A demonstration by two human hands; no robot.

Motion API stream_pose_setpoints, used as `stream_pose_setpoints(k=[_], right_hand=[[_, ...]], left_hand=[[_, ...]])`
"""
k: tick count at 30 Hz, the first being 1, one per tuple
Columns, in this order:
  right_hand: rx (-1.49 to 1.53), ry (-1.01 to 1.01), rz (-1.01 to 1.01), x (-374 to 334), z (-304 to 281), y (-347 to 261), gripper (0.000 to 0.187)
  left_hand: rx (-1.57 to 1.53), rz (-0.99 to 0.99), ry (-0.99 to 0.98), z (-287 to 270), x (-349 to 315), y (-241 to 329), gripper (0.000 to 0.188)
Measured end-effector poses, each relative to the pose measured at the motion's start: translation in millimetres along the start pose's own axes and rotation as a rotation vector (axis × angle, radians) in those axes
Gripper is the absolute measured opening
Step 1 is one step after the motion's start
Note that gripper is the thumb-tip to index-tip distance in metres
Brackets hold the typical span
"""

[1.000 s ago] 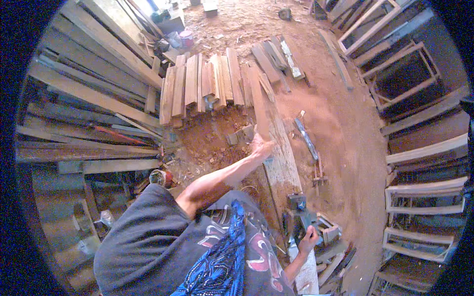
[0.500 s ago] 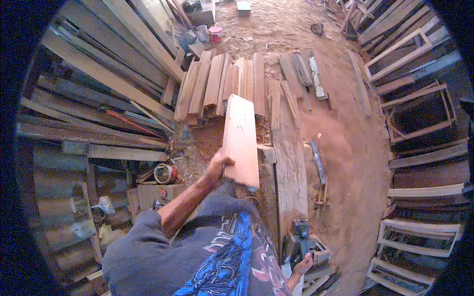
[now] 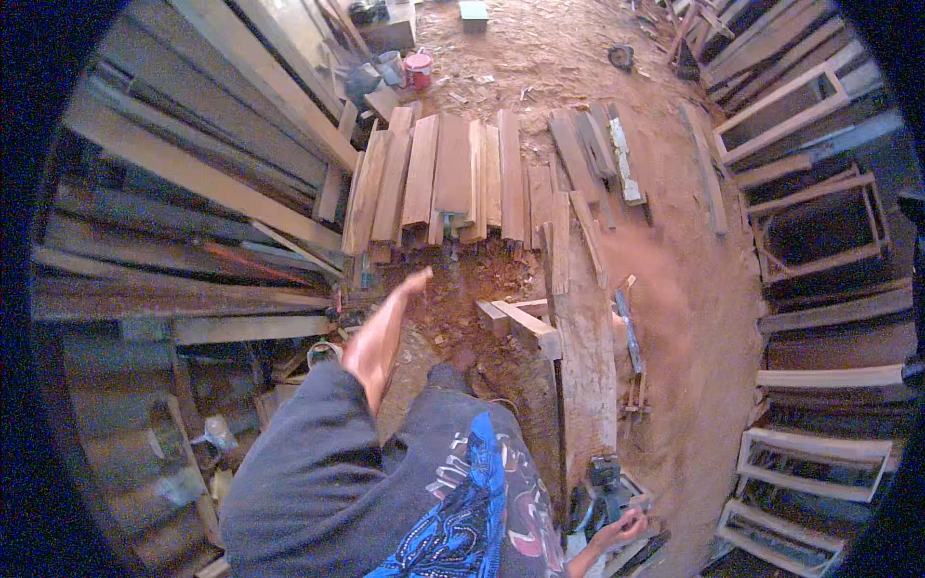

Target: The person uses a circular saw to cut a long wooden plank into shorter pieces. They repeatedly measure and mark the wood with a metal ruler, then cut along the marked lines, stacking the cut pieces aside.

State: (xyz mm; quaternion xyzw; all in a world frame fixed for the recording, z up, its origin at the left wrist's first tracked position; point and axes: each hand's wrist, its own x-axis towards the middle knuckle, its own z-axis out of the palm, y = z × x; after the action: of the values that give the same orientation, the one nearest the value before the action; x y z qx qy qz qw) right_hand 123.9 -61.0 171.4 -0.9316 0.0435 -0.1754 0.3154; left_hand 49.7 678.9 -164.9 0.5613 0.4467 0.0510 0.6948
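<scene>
My left hand (image 3: 416, 283) reaches forward over the littered ground, just short of a stack of boards (image 3: 393, 183). Its fingers are slightly blurred and look loosely apart, with nothing seen in them. On top of the stack lies a wide brown board (image 3: 453, 169). At the lower right, my right hand (image 3: 617, 532) has its fingers curled in; what they hold, if anything, cannot be made out. Next to it a dark power tool, which looks like a hand planer (image 3: 603, 474), rests at the near end of a long thick plank (image 3: 589, 376).
Short wooden pieces (image 3: 520, 323) jut out left of the plank. A blue bar-like tool (image 3: 627, 318) lies right of it. Long timbers (image 3: 202, 164) lean at the left; wooden frames (image 3: 819, 462) line the right. A red bucket (image 3: 417, 69) stands far off.
The thick board my left hand held is out of it, and a wide board now lies on the stack. My left hand has moved forward and left. My right hand has shifted slightly right.
</scene>
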Motion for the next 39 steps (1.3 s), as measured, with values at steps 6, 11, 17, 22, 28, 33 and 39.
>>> stream_pose_setpoints(k=[6,11,17,22,28,33,39], right_hand=[[0.604,-0.224,0.157,33.5,48.9,-182.2,0.025],[1.379,-1.166,-0.295,66.3,36.6,-359.0,0.026],[1.691,-1.86,-1.054,74.4,44.1,-468.6,0.046],[1.678,-1.652,-1.079,75.4,45.3,-479.8,0.036],[1.803,-0.958,-0.876,67.4,26.4,-467.0,0.025],[1.874,-0.174,-0.698,40.3,15.3,-475.1,0.016],[2.016,0.076,-0.3,17.5,34.2,-510.3,0.03]], left_hand=[[0.773,-0.383,-0.193,-7.9,-170.7,-136.3,0.068],[1.015,-0.511,-0.269,-38.8,-219.2,-129.7,0.075],[0.838,-0.214,-0.13,-48.4,-161.4,-84.9,0.061],[0.376,-0.151,-0.17,-17.9,-90.9,-42.2,0.059],[0.714,-0.073,-0.393,3.4,-56.6,-15.4,0.059],[0.746,-0.183,-0.477,12.5,-49.1,-18.2,0.058],[1.024,-0.189,-0.513,27.3,-33.0,-11.6,0.057]])
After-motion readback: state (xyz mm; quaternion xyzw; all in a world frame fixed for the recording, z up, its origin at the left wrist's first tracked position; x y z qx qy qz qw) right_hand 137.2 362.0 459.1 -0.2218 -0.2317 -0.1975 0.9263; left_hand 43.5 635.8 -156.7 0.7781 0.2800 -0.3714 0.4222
